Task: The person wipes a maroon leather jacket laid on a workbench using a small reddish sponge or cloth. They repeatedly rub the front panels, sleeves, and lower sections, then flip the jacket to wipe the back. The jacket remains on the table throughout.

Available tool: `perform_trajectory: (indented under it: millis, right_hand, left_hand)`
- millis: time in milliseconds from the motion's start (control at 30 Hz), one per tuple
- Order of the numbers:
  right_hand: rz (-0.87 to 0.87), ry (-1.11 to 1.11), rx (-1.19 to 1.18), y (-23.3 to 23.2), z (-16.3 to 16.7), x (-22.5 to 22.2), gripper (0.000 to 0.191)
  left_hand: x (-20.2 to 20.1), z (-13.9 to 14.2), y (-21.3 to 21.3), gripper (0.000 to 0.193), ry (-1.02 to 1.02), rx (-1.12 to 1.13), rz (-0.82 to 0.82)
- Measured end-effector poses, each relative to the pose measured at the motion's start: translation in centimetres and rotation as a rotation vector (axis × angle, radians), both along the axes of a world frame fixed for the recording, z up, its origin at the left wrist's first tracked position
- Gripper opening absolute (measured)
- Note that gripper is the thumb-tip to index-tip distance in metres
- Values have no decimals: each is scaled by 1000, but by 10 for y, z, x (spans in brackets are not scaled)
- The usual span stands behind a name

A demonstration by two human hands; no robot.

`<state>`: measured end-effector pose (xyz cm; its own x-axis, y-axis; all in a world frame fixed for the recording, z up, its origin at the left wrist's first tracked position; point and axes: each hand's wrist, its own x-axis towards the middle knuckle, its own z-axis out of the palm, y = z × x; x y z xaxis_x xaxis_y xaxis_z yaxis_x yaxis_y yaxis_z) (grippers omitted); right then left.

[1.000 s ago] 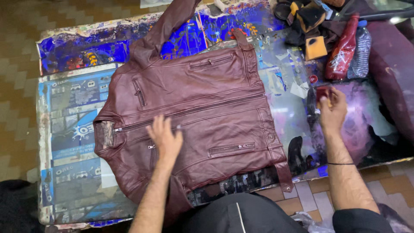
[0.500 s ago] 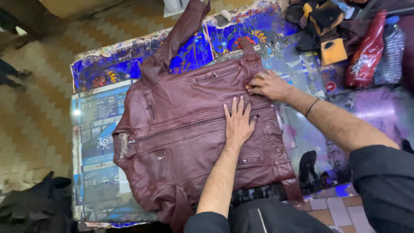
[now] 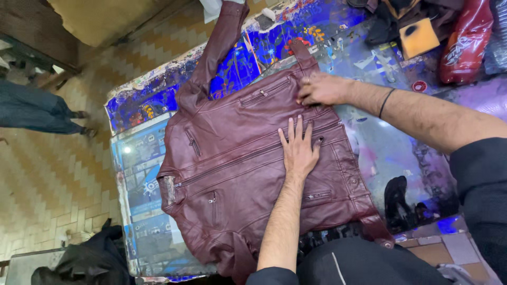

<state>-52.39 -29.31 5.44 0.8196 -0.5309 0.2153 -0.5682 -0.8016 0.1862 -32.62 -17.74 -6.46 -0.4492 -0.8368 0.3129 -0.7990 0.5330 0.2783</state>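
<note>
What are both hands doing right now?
Left hand: open, flat on the maroon leather jacket.
Right hand: fingers curled, touching the jacket's edge; grip cannot be told.

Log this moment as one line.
left hand: flat on maroon leather jacket | right hand: pressing jacket's upper edge | jacket: spread on printed table cover

Even, fairly bright light falls from above, casting only soft shadows under the left hand (image 3: 299, 150) and right hand (image 3: 322, 88). Left of the hands a small white glare spot (image 3: 127, 150) shines on the glossy table covering (image 3: 142, 158). Edges look slightly stretched and softly blurred
</note>
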Motion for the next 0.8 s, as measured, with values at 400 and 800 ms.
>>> perform_trajectory:
  millis: [400,800]
  right_hand:
    - [-201,-21,9,25,-1,-10,41]
    - [-422,-199,-76,59,-14,-17,42]
  left_hand:
    - [-2,-1,-1,61,-4,-33,-8]
    - [-1,-5,-1,56,97,-73,-9]
